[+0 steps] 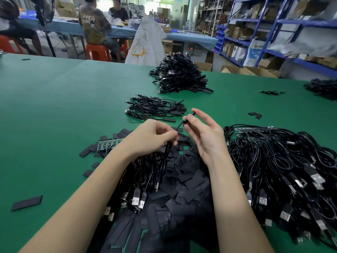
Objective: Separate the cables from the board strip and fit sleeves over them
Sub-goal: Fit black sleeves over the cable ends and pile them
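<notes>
My left hand (152,136) pinches a thin black cable (165,152) that hangs down into the pile below. My right hand (204,133) pinches the same cable's upper end (188,118) between thumb and forefinger, its other fingers spread. Both hands hover above a heap of flat black sleeves (182,178). A green board strip (109,142) with cables attached lies left of my left hand, partly hidden by my wrist. A big tangle of black USB cables (284,170) lies to the right.
On the green table (54,110) a small bundle of sleeved cables (155,108) lies ahead, a taller stack (180,73) behind it. Loose sleeves (27,202) lie at the left. People sit at a far blue table; blue shelving stands at the right.
</notes>
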Demonstrator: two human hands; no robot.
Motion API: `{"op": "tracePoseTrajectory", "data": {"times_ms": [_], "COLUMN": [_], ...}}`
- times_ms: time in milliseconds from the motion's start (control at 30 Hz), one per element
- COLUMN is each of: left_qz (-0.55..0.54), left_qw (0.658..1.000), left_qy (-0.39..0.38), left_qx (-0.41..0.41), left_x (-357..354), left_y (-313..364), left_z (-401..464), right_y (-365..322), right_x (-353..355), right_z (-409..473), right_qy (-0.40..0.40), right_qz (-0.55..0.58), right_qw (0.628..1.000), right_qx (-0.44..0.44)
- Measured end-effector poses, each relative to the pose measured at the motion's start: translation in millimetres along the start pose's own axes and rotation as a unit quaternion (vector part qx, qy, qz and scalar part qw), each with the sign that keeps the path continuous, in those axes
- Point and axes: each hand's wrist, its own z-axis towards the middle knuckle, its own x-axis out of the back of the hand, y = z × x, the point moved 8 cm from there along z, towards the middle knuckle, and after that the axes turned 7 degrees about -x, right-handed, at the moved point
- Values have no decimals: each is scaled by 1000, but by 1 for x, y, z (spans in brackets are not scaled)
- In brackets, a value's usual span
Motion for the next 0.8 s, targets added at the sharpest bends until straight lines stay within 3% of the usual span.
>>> {"op": "tracePoseTrajectory", "data": {"times_ms": [267,367,500,633,800], "left_qz": [-219,-202,-91,-131,-44], "left_qw": [974,976,990,988,985], "left_qy": [65,84,108,76,169], "left_qx": [7,2,-9,7,-17], "left_x": [-5,-11,-5,-1,22], "left_y": [9,13,9,5,2], "left_z": [1,1,0,0,3], "right_y": [-1,4,15,16,21], "right_x": [-1,-7,-13,-11,-17], "right_z": [0,-4,-8,-6,-16], "right_qy": [-34,-73,-120,-115,-196], "right_qz": [-64,-123,-254,-214,-267], "right_qw": [996,987,956,965,934], "right_qx": [-42,-72,-82,-101,-131]}}
